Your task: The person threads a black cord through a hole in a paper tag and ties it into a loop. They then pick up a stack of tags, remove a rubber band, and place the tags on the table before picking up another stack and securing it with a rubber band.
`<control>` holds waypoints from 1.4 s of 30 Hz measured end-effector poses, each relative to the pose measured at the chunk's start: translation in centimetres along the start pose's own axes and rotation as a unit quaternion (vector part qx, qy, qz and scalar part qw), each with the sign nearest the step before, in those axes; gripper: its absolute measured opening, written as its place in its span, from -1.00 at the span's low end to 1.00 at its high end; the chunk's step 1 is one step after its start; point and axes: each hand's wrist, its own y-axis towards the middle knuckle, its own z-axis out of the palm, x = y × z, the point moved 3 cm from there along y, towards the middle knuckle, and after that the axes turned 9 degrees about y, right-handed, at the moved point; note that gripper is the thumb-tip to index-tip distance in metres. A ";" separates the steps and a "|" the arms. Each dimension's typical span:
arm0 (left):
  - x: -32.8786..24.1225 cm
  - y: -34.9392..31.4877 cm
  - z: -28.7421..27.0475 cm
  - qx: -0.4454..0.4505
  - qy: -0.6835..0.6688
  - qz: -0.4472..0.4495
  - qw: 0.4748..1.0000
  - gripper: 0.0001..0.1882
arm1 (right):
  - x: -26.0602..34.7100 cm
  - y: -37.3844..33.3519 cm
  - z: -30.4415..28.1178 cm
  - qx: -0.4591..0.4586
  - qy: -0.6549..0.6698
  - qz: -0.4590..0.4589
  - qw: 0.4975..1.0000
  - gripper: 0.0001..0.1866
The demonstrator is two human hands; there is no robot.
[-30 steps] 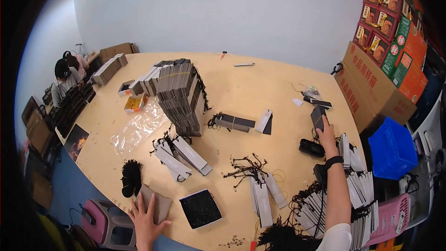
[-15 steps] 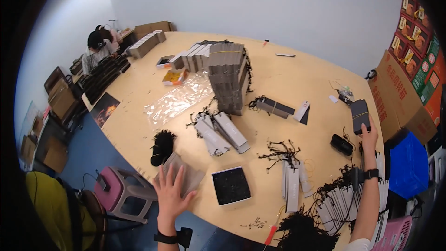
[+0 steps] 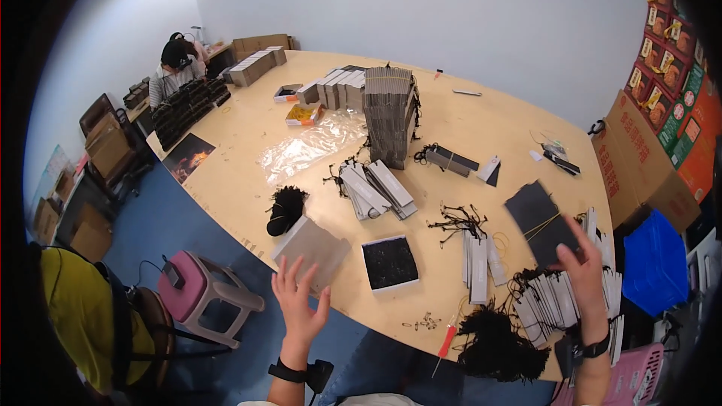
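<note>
Leftmost, you have a yellow-green garment point(image 3: 94, 312) hanging by a chair, and next to it a pink-topped step stool point(image 3: 184, 280) on the blue floor. Beyond them a co-worker point(image 3: 167, 83) sits behind stacked black bundles point(image 3: 188, 110) at the far left of the bench point(image 3: 500, 135). A flame-patterned dark sheet point(image 3: 189, 158) lies at the bench's left edge, with clear plastic film point(image 3: 308, 150) further in. Next, a black cord bundle point(image 3: 287, 210) sits just behind a flat grey-brown piece point(image 3: 320, 249) at the near edge. Your left hand point(image 3: 301, 314) is over that piece's near side, fingers spread wide and grasping nothing; whether the fingertips touch it, you cannot tell from this view. Near the middle stand an upright banded stack of grey cards point(image 3: 388, 116), pale grey tags point(image 3: 376, 189) with black cords, and an open white box point(image 3: 389, 286) with black contents. To their right, a red-handled screwdriver point(image 3: 447, 341) pokes past the near edge beside a tangled black cord pile point(image 3: 500, 347). Your right hand point(image 3: 587, 278) pinches the right corner of a dark rectangular pack point(image 3: 530, 214) crossed by yellow bands, fingers narrowed on it, tilted above the bench and slightly blurred. Rightmost, a blue plastic crate point(image 3: 656, 263) sits below a brown carton point(image 3: 639, 169).
</note>
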 end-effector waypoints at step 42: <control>-14.5 -8.2 0.6 0.359 -0.785 -0.257 0.435 -0.17 | -3.8 -16.9 13.7 0.297 -0.165 -0.175 0.924 -0.71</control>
